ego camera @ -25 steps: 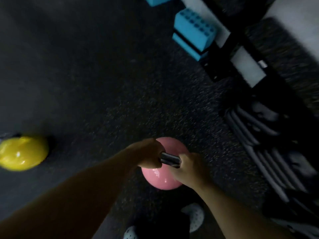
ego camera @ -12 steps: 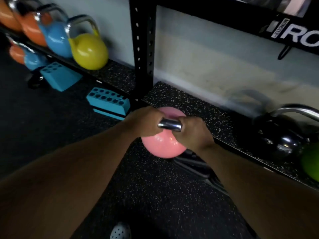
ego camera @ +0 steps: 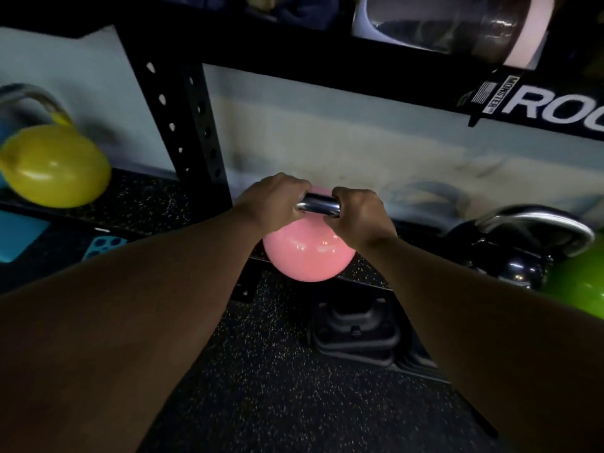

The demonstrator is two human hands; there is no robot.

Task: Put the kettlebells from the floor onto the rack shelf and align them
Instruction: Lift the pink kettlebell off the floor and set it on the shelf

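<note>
Both hands hold a pink kettlebell by its chrome handle. My left hand grips the handle's left end and my right hand its right end. The bell hangs over the front edge of the low rack shelf, just right of the black upright post. I cannot tell whether its base touches the shelf. A yellow kettlebell stands on the shelf to the left. A black kettlebell and a green one stand on the shelf to the right.
Black weight plates or bases lie on the speckled floor under the shelf edge, below the pink bell. Blue blocks sit at the far left. An upper rack beam with white lettering runs overhead, with objects stored above it.
The pink kettlebell has come up off the floor and forward to the rack shelf edge, both hands still on its handle. My view has swung from the floor up to the rack.
</note>
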